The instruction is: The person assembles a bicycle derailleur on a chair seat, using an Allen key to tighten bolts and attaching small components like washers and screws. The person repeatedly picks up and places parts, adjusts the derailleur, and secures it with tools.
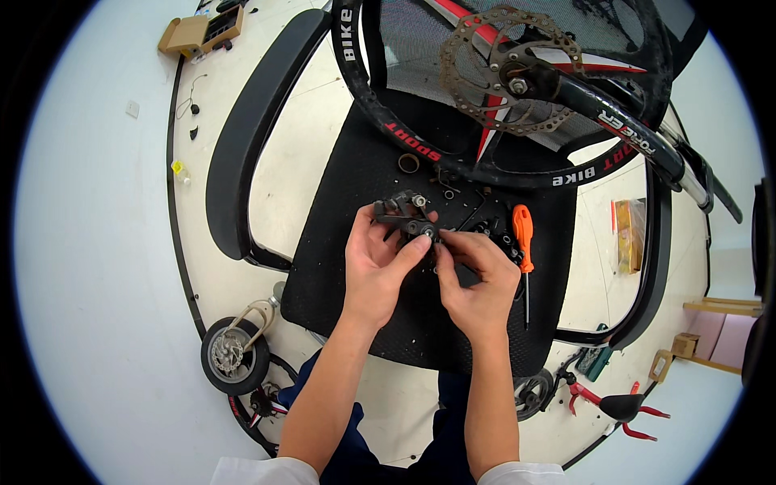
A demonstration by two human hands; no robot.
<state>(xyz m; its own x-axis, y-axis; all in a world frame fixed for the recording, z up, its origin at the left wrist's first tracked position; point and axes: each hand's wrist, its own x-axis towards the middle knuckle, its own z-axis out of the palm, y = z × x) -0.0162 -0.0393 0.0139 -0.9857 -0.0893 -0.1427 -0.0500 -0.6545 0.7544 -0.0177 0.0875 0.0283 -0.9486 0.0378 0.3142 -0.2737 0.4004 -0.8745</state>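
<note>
Over the black chair seat (323,267), a dark bicycle disc brake caliper (396,212) rests in my left hand (373,271). The thumb presses on its front, near a round bolt, and the fingers curl beneath. My right hand (482,291) is closed in a pinch at the caliper's right end; whether a small part sits between those fingertips is hidden. Just right of that hand lies an orange-handled screwdriver (522,230), its shaft toward me. Small dark parts (490,229) and a thin hex key (471,215) lie behind the right hand.
A bicycle wheel (420,145) with a rusty brake rotor (457,97) and black fork (602,117) leans over the seat's far side. Armrests (242,153) flank the seat. On the floor are a small wheel (233,356), an open cardboard box (184,36) and a red frame (586,394).
</note>
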